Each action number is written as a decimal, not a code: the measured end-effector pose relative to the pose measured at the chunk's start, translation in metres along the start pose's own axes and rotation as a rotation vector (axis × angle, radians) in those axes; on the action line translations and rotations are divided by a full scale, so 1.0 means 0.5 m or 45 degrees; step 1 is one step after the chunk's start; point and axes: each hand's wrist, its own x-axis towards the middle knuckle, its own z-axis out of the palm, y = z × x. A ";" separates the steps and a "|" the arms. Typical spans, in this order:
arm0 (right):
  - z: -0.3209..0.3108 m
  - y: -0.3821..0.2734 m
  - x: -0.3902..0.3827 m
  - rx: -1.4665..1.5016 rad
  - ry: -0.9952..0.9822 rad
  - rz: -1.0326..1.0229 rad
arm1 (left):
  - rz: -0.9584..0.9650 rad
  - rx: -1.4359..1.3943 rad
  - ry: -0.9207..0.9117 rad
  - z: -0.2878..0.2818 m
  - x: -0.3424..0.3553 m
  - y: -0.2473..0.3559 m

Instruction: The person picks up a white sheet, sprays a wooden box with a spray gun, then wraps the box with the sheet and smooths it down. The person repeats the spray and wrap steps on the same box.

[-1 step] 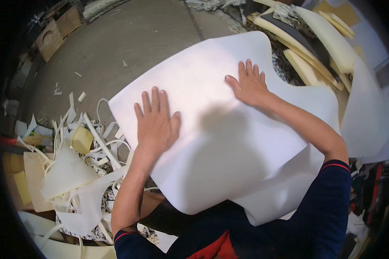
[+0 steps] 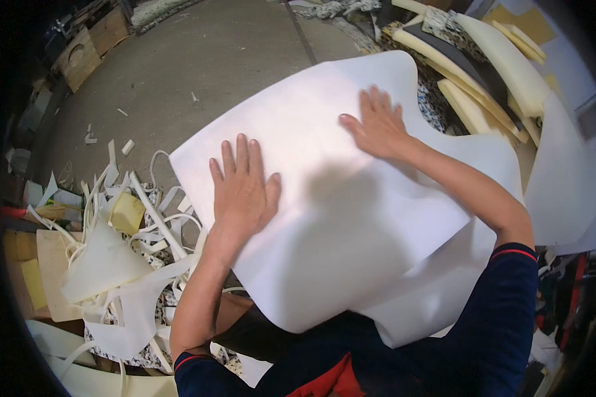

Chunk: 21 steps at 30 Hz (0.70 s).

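Head view looks down on a big white foam sheet (image 2: pixel 351 198) spread in front of the person, filling the middle of the scene. Both hands lie flat on it, palms down, fingers spread, gripping nothing. Left hand (image 2: pixel 242 188) presses the sheet near its left edge; right hand (image 2: pixel 377 126) presses farther away and to the right, well apart from the left. A shadow falls on the sheet between the two forearms. A second white layer (image 2: pixel 444 291) shows under the sheet at its near right edge; whether it is a separate piece or a fold of the same sheet is hard to tell. Dark blue sleeves (image 2: pixel 503 311) with a red stripe at the cuff are pushed up both arms.

Left of the sheet, a heap of white foam offcuts (image 2: pixel 122 264) and thin strips lies on the concrete floor (image 2: pixel 198 59), with a small yellow foam block (image 2: pixel 127 213) among them. At far right, long cream foam slabs (image 2: pixel 483 73) are stacked. At far left, wooden boxes (image 2: pixel 89 46) stand at the floor's edge.
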 end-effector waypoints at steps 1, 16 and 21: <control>0.004 -0.021 0.032 0.003 0.078 -0.206 | -0.003 -0.031 -0.027 -0.003 0.001 -0.002; 0.035 -0.081 0.307 0.065 0.080 -0.054 | -0.144 -0.231 -0.087 0.004 0.046 -0.075; 0.034 -0.077 0.307 0.104 0.087 -0.074 | -0.488 -0.323 0.028 0.002 0.113 -0.242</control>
